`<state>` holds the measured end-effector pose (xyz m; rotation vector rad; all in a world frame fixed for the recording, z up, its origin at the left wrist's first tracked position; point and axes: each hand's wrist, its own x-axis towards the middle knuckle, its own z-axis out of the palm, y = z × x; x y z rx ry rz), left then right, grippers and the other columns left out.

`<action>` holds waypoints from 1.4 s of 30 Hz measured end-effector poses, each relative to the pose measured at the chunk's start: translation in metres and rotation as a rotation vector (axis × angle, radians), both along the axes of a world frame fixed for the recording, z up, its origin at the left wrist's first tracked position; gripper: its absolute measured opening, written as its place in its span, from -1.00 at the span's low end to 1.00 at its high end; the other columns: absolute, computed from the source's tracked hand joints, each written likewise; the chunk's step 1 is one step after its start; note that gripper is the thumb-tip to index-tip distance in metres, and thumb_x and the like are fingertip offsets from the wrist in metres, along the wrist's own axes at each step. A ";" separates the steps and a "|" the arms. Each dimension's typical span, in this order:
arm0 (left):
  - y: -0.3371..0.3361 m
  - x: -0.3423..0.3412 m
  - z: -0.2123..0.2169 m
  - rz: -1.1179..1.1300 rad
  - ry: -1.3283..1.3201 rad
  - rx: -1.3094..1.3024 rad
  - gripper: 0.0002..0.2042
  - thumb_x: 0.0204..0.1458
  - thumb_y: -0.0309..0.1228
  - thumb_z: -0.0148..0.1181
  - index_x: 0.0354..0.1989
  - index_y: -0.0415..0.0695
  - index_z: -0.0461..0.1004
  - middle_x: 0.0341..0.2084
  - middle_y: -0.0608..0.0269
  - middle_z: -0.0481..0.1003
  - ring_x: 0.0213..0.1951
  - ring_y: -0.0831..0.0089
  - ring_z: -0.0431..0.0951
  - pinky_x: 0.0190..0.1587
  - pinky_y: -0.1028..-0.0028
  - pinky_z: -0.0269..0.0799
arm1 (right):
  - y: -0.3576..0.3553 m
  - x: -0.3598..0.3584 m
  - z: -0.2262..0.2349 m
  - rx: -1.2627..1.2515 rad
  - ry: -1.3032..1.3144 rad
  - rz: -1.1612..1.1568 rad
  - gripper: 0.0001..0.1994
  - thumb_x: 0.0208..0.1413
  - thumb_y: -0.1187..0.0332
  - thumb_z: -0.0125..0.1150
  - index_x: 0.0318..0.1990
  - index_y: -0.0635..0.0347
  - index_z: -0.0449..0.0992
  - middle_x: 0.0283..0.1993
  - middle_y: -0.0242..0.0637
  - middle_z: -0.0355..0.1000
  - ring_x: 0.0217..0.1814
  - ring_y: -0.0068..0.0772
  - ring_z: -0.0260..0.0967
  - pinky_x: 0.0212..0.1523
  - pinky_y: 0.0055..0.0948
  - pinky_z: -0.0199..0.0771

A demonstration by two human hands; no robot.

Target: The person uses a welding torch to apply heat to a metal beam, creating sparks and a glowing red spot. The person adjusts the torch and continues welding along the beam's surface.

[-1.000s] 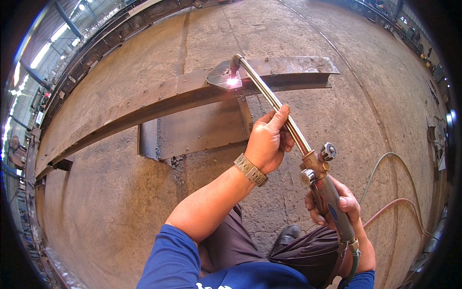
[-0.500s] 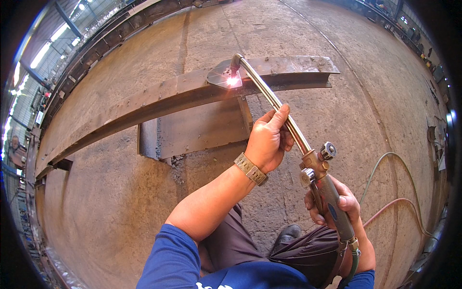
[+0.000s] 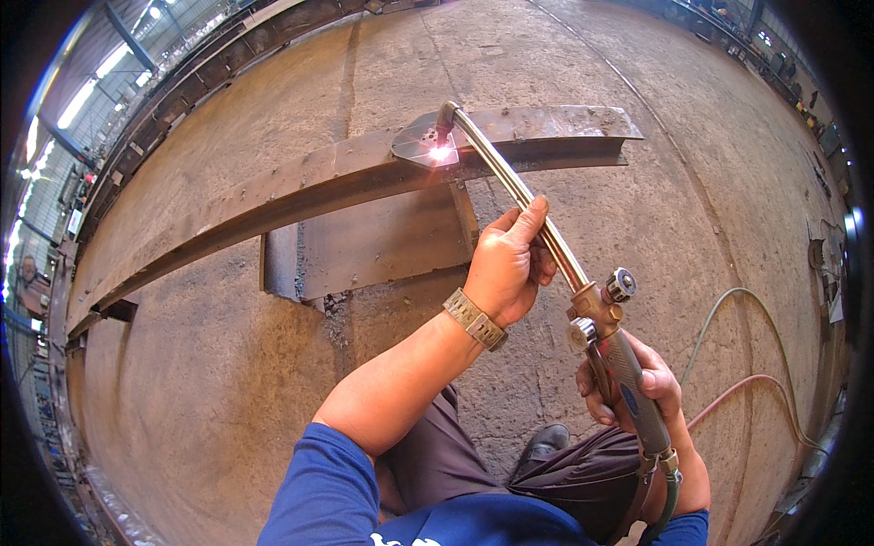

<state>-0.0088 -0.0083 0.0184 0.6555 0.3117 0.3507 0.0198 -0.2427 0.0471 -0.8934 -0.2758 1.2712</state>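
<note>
A cutting torch (image 3: 566, 259) slants from lower right up to its bent head over a steel plate (image 3: 414, 146). My left hand (image 3: 512, 264) is closed around the torch's metal tubes, thumb on top. Lower down, my right hand (image 3: 651, 382) grips the dark ribbed handle, its fingers by the lever below the valve knobs. At the nozzle a bright pinkish-white glow lights the plate's near edge. That small plate, with several holes in it, lies on a long steel beam (image 3: 300, 177). The glare hides the exact spot under the nozzle.
A short piece of steel channel (image 3: 382, 246) supports the beam from below. Green and red hoses (image 3: 742, 378) trail over the concrete floor (image 3: 546, 55) at right. My shoe (image 3: 544, 441) rests near the torch handle. Steel stock lines the far left edge.
</note>
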 end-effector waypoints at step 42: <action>-0.001 0.001 0.001 0.006 -0.002 -0.017 -0.76 0.22 -0.20 0.15 -0.34 -0.11 0.40 -0.62 0.31 0.46 -0.73 0.56 0.39 -0.71 0.56 0.20 | -0.001 0.002 0.000 0.006 0.019 0.014 -0.09 -0.18 0.07 0.44 0.26 0.38 0.11 -0.21 0.23 0.40 -0.48 -0.22 0.44 -0.58 -0.45 0.48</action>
